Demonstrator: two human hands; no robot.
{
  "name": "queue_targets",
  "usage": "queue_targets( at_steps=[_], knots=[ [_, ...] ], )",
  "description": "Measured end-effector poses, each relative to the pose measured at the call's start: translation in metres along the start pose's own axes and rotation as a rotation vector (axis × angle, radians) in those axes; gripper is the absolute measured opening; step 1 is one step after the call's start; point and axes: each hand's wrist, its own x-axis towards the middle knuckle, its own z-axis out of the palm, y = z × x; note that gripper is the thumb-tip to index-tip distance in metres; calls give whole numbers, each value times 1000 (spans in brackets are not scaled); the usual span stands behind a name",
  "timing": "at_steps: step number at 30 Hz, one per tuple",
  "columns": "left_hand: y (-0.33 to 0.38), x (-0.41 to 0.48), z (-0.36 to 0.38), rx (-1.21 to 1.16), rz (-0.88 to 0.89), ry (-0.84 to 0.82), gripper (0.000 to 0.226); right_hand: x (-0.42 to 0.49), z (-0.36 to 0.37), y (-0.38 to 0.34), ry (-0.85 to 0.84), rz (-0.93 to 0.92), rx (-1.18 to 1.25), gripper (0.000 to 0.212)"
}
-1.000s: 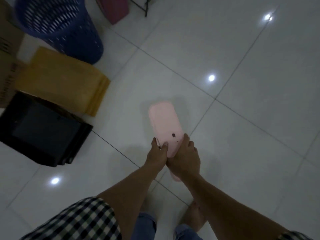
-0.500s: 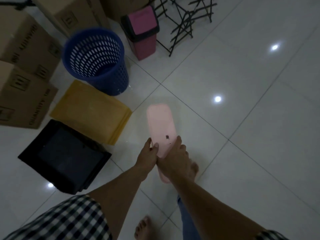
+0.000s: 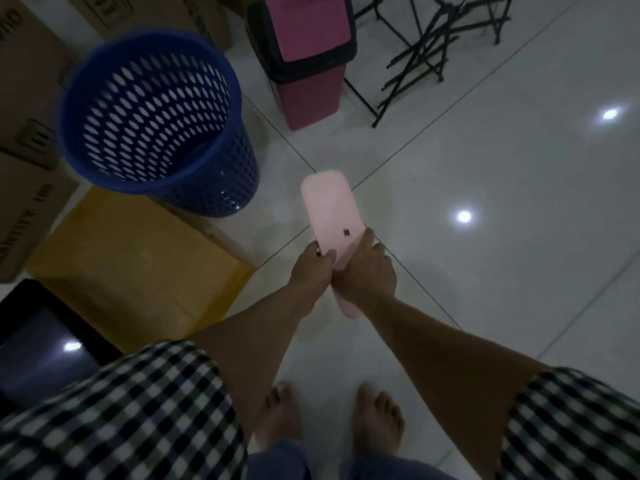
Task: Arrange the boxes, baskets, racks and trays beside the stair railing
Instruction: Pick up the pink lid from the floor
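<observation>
I hold a long pale pink tray (image 3: 329, 209) out in front of me above the white tiled floor, its far end pointing away. My left hand (image 3: 311, 268) grips its near left edge and my right hand (image 3: 367, 275) grips its near right side; both hands cover the tray's near part. A blue perforated basket (image 3: 152, 123) stands to the left of the tray. A flat yellow box (image 3: 138, 268) lies in front of the basket, and a black tray (image 3: 34, 341) sits at the lower left.
Brown cardboard boxes (image 3: 24, 133) are stacked along the left. A pink bin with a black lid (image 3: 304, 53) stands at the top centre beside a black wire rack (image 3: 433, 46). Bare tiled floor (image 3: 502, 220) spreads to the right. My bare feet (image 3: 332, 420) are below.
I have walked forward with the pink tray held in both hands; the blue basket, pink bin and wire rack have come closer and the cardboard boxes have come into view.
</observation>
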Motion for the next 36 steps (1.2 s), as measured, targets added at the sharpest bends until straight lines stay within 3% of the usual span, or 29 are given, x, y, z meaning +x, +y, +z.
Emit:
queue_targets(
  at_steps=[7, 15, 18, 23, 32, 36],
  knots=[
    [-25, 94, 11, -75, 38, -86, 46, 87, 66, 6, -36, 4, -51, 82],
    [-31, 114, 18, -22, 52, -105, 67, 107, 88, 11, -16, -37, -119, 87],
    [-24, 110, 13, 105, 36, -90, 55, 105, 77, 7, -104, -29, -98, 99],
    [-1, 55, -13, 393, -42, 9, 60, 67, 19, -10, -153, -85, -167, 110],
    [93, -153, -93, 528, -30, 0, 67, -89, -165, -80, -211, -179, -173, 112],
    [139, -244, -127, 617, -12, 75, 65, -160, -241, -113, -167, -234, -144, 109]
  ],
)
